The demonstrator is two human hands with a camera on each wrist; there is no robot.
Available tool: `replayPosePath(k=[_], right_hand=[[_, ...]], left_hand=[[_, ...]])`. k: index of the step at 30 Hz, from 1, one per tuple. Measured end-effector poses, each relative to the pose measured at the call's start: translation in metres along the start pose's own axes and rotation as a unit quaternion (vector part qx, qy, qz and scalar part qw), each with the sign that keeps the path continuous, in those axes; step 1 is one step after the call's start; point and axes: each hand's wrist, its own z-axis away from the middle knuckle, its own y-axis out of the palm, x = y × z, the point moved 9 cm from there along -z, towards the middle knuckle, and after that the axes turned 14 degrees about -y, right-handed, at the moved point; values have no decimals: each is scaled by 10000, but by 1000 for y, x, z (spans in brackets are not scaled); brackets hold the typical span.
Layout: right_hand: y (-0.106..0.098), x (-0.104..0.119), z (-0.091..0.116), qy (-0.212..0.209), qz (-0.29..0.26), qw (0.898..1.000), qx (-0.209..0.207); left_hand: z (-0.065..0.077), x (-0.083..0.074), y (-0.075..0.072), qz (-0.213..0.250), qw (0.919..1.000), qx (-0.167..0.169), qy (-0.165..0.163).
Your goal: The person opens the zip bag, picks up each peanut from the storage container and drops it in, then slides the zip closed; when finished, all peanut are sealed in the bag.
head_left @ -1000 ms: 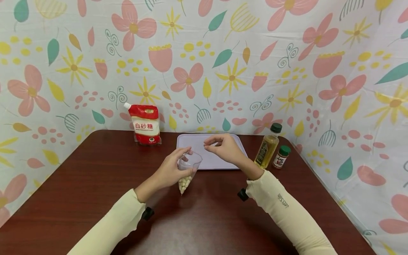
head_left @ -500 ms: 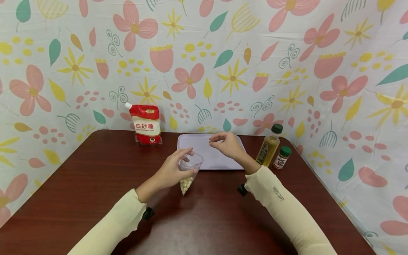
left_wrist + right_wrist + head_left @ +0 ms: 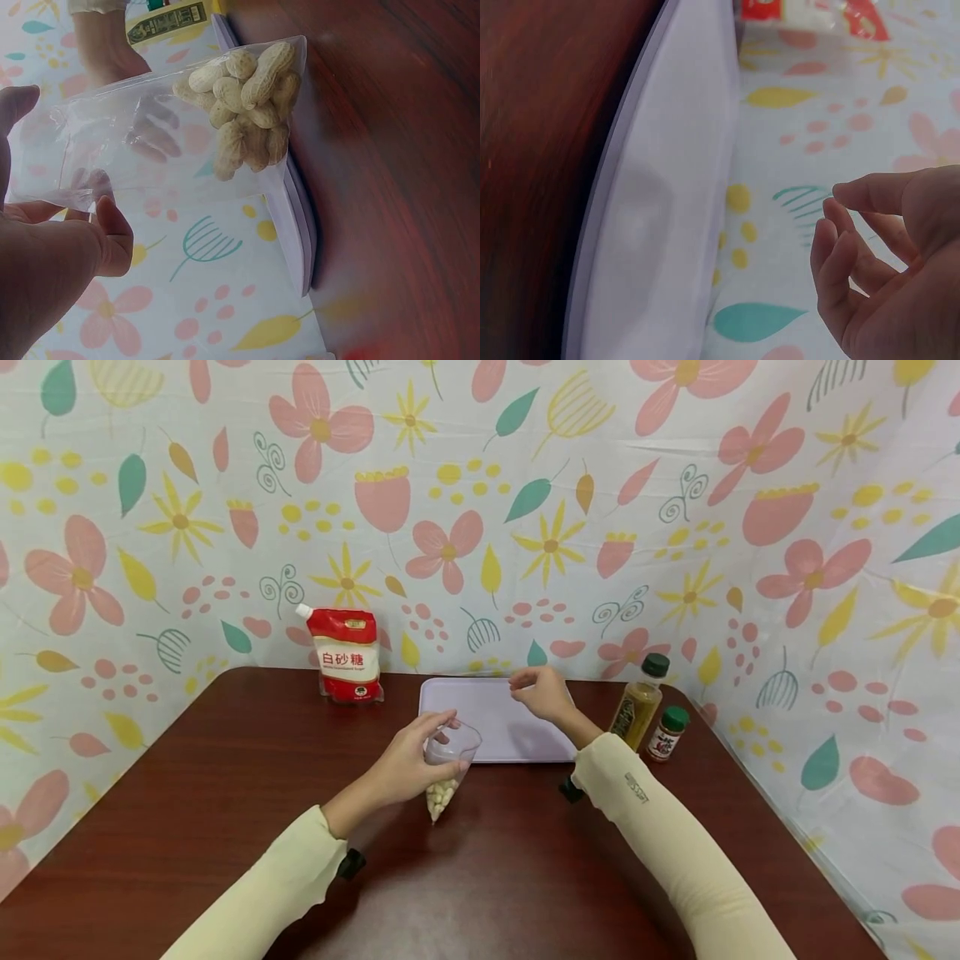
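A clear plastic bag hangs upright above the table, its mouth spread wide. Several unshelled peanuts fill its pointed bottom corner. My left hand grips the bag by its upper rim, thumb on one side and fingers on the other; the left wrist view shows this hand at the bag's mouth. Over the right part of a pale lilac tray is my right hand, apart from the bag. In the right wrist view its fingers are loosely bent, thumb near the index finger, with nothing visible between them.
A red and white sugar pouch stands at the back left of the dark wood table. Right of the tray are an oil bottle and a green-capped spice jar. A flowered cloth hangs behind.
My right hand has moved to the right over the tray, away from the bag. My left hand keeps its hold on the bag, nearly still.
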Motion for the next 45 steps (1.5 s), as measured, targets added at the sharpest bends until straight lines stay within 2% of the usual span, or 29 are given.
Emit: replayPosePath(k=[11,19,37,45], right_hand=[[6,-56,-4,894,248,9957,79],[2,-84,-5,1069,524,9929,-32],[-10,-106,-6,1169,712,9905,117],[-15,-114,-2,1284,640,9895,178]], left_hand=[[0,6,3,6,10000,66,-8],[1,7,3,-20,10000,65,11],[-1,15,0,26,9995,208,-228],[0,16,-1,67,9997,200,-148]])
